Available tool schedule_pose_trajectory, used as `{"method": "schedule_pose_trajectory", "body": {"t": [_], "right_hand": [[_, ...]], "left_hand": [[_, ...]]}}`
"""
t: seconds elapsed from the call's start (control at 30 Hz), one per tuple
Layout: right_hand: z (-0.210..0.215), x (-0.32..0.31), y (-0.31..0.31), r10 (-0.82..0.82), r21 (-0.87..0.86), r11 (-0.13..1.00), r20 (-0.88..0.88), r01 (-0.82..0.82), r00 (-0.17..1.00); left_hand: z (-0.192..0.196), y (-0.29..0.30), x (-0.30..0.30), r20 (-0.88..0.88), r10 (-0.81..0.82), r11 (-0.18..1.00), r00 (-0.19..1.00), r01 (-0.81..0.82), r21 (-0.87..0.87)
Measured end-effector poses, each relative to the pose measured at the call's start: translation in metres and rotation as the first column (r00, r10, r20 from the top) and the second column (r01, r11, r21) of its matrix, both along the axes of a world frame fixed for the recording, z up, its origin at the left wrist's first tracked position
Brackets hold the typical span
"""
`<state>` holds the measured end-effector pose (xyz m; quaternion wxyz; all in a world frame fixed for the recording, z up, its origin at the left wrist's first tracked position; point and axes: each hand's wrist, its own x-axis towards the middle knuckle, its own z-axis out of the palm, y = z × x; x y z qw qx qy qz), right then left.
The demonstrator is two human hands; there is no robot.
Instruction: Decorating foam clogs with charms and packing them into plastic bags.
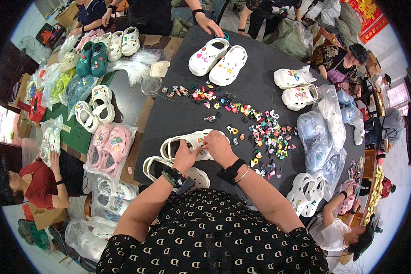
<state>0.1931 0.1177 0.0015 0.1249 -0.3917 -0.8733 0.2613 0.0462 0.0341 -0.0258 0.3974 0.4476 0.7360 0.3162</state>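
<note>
A white foam clog [171, 145] lies on the black tabletop right in front of me, a few small charms on its upper. My left hand [186, 156] grips the clog's upper, fingers closed on its edge. Beside it, my right hand [218, 147] is pinched against the same upper; what its fingertips hold is too small to make out. The mate, another white clog [199, 178], sits nearer to me, partly hidden under my left forearm. Loose colourful shoe charms [266, 132] are spread beyond and to the right of my hands.
A pair of decorated white clogs [229, 65] stands at the far side, near a co-worker's hand [208, 23]. More white clogs [299, 97] and bagged blue clogs [313, 134] line the right. Bagged pink clogs [108, 148] and green clogs [92, 59] are left. Other people work around.
</note>
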Motion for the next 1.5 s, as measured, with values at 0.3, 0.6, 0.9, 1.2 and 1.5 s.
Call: {"method": "schedule_pose_trajectory", "body": {"t": [0.3,0.6,0.9,1.2,1.5], "right_hand": [[0.000,-0.003,0.006,0.054,0.051,0.997,0.089,-0.059,0.995],[-0.014,0.000,0.047,0.026,-0.514,0.855,0.180,0.071,0.983],[-0.026,0.011,0.053,0.061,-0.498,0.867,0.120,0.007,0.991],[-0.039,0.009,0.061,0.107,-0.503,0.862,0.056,-0.064,0.993],[-0.028,0.003,0.044,-0.014,-0.467,0.880,0.150,0.084,0.989]], "left_hand": [[-0.001,-0.003,0.003,-0.051,0.055,0.998,0.997,-0.055,-0.003],[0.005,0.001,0.002,0.063,0.043,0.999,0.997,-0.043,0.007],[0.010,0.009,0.006,-0.009,0.096,0.994,0.995,-0.096,-0.059],[0.010,0.011,0.005,-0.059,0.078,0.992,0.995,-0.083,-0.091],[0.012,0.010,0.009,-0.075,0.058,0.996,0.996,-0.062,-0.058]]}}
